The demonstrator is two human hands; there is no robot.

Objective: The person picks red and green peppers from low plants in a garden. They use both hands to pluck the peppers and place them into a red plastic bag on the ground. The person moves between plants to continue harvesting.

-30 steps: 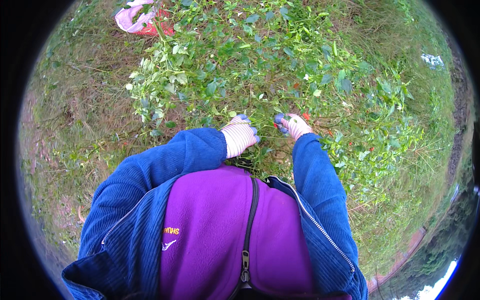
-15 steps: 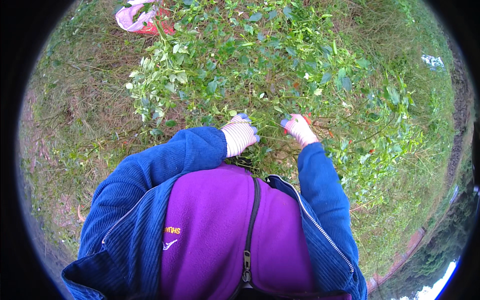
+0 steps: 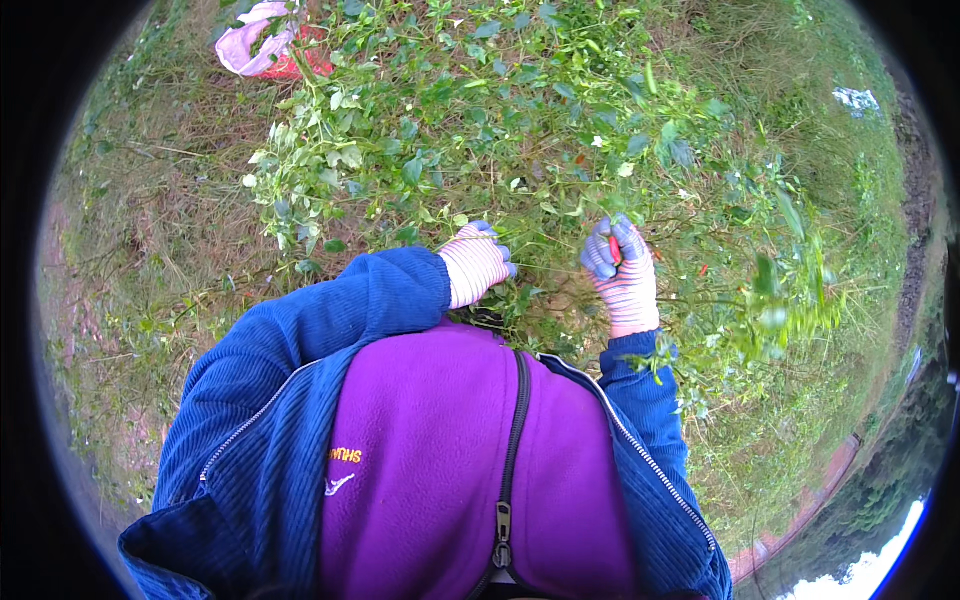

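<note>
In the leafy bush, small red pods are being picked.
A red pod is pinched by the right hand; the left hand, clenched on stems beside it, steadies them for pulling.

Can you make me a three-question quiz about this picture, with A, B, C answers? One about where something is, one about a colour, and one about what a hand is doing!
1. Where is the pink and red bundle?
A. top left, beside the bush
B. on the person's lap
C. in the right hand

2. What colour is the small thing in the right hand?
A. yellow
B. red
C. white

3. What is the left hand doing?
A. hanging in the air
B. reaching into the leafy bush
C. holding the zip

Answers: 1 A, it lies at the upper left edge. 2 B, red shows between the gloved fingers. 3 B, its fingertips sit among the stems.
</note>
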